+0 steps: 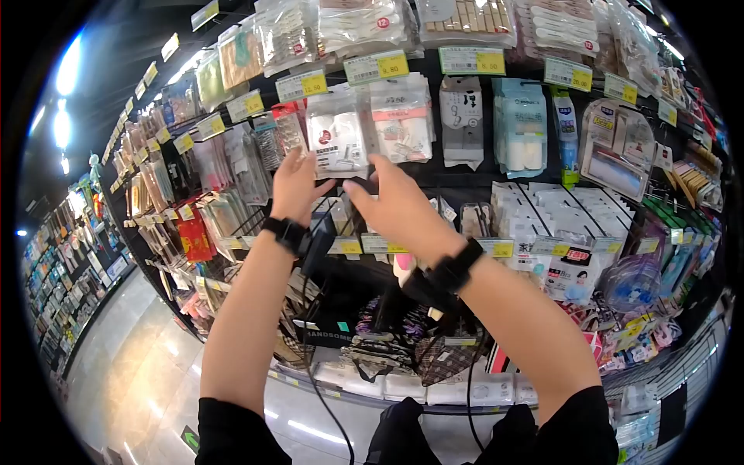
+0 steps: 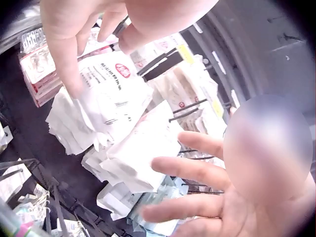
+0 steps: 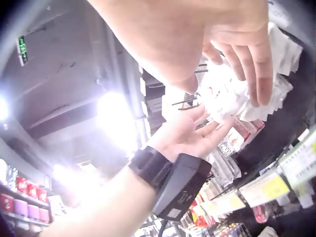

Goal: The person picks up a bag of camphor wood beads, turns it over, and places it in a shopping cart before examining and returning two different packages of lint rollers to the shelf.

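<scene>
A white plastic packet (image 1: 337, 143) with a round red logo hangs on a rack hook in front of several similar ones. At its left side is my left hand (image 1: 294, 190). In the left wrist view that hand's fingers (image 2: 69, 69) reach the edge of the packet (image 2: 111, 94), with the thumb apart from them. My right hand (image 1: 399, 209) is at the packet's lower right corner, holding nothing. Its fingers (image 2: 182, 168) are spread and straight in the left wrist view. The right wrist view has both hands on either side of the white packets (image 3: 232, 94).
Right of the packet hang pink-labelled white packets (image 1: 403, 124), a grey packet (image 1: 462, 116) and pale blue packs (image 1: 519, 128). Red packs (image 1: 291, 124) are close on the left. Price tags (image 1: 376, 67) run above. Below are a lower hook row and dark patterned bags (image 1: 380, 349).
</scene>
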Motion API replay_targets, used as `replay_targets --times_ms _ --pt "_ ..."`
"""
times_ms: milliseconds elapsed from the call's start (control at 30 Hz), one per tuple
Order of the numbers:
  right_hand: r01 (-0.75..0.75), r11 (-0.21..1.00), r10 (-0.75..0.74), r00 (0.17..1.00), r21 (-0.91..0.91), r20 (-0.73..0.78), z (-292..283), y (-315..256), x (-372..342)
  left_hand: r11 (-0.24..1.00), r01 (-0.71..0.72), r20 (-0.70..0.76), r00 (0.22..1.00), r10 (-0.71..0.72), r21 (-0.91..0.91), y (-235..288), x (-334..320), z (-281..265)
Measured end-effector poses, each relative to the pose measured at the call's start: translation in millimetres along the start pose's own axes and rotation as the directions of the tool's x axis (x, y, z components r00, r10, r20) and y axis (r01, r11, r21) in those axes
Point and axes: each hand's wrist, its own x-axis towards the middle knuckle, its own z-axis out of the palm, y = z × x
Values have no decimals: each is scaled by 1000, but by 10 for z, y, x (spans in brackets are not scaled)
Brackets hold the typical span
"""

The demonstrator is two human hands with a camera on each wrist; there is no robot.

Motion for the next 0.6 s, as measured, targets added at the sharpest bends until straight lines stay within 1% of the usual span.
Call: replay_targets --times_ms 67,133,167,233,267,300,333,367,400,433,500,567,600 --pt "17 999 -20 998 45 66 -223 -116 -384 998 -69 30 997 69 -7 4 -235 -101" --pt "-37 997 23 983 72 182 -571 -262 -865 992 -128 87 988 127 7 61 -600 -169" --pt "-106 993 89 965 58 246 -784 -377 -1138 989 -144 123 982 141 19 95 -813 -201" --pt "-172 984 153 938 35 312 -1134 -318 -1727 978 -204 204 959 195 27 86 -1396 -251" --pt "-185 982 161 935 48 315 -1304 -272 -2047 981 -154 183 975 130 122 67 -1705 -211" --pt "-242 969 246 915 -53 319 -1525 -319 -2329 985 -94 128 989 75 145 -91 -2007 -255" --pt "-304 942 333 899 -140 284 -1697 -256 -2657 972 -33 132 991 2 233 -270 -2311 -309" --pt "-374 903 420 870 -213 257 -1838 -162 -3061 933 -64 221 975 -18 355 -628 -2617 -567" --pt "-418 854 481 861 -311 165 -1974 -66 -3485 940 2 312 943 -115 340 -878 -2977 -596" --pt "-629 718 675 734 -299 75 -2132 -103 -3792 941 63 390 899 -198 333 -1050 -3314 -585" --pt "-752 609 727 657 -253 -202 -2448 -39 -4579 877 198 456 792 -406 437 -1424 -3909 -524" --pt "-849 455 728 528 -268 -437 -2758 0 -5168 747 439 376 667 -644 500 -1798 -4437 -479" --pt "-895 400 727 441 -198 -527 -2918 8 -5442 714 507 389 606 -694 483 -1841 -4629 -334"
